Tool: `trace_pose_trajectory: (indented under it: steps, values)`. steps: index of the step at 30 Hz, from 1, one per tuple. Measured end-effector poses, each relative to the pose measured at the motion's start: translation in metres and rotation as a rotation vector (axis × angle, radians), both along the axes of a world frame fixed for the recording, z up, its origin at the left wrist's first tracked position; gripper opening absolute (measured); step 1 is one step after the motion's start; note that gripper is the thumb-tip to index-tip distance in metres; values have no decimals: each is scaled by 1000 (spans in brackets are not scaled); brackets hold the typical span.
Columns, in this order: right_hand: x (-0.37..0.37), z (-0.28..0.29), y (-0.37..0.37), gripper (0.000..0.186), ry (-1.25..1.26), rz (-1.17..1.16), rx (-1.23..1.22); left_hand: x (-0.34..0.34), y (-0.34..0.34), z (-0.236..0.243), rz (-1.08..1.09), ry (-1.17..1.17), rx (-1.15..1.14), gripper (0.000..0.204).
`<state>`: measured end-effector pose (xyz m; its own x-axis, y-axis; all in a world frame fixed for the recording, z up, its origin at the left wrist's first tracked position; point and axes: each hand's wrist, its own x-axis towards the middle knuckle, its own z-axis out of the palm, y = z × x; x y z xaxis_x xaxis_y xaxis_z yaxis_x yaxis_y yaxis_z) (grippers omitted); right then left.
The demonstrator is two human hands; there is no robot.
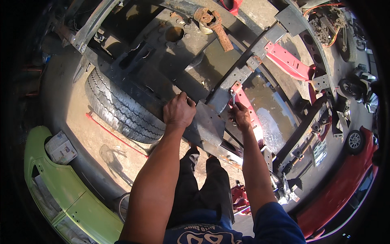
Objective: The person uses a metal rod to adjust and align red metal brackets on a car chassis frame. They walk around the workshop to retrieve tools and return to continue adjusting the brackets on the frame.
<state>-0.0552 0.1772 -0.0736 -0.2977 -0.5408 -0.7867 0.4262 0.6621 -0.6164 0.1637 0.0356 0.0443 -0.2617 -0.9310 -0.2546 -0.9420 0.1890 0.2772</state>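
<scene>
My right hand (241,115) is closed around a silver wrench (233,96). The wrench's upper end meets a bolt at the end of a red metal bracket (252,116), beside a dark cross member of the vehicle frame (227,87). Farther left, my left hand (179,110) rests on the black frame rail, its fingers curled over the edge. Whether anything besides the rail is under those fingers is hidden. A grey plate (207,124) on the rail lies between my two hands.
A large tire (118,107) stands left of the rail, near a red rod (115,134). A rusty universal joint (213,26) and a second red bracket (289,62) lie beyond. Wet ground (266,110) shows through the frame. Green (61,179) and red (337,191) cars flank me.
</scene>
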Motion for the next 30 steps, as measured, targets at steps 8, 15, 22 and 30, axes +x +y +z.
trace_pose_trajectory:
  steps: [8,15,22,30]
  values:
    - [-11,4,-7,26,161,125,56,-1,0,1,20,-23,16,18]
    - [-25,-5,-11,25,208,260,64,1,-1,-6,7,-21,1,17]
    - [-41,-15,9,26,655,513,-46,2,0,-11,4,17,-26,13]
    - [3,-39,14,13,-107,-1086,130,3,0,-10,-17,40,-21,12]
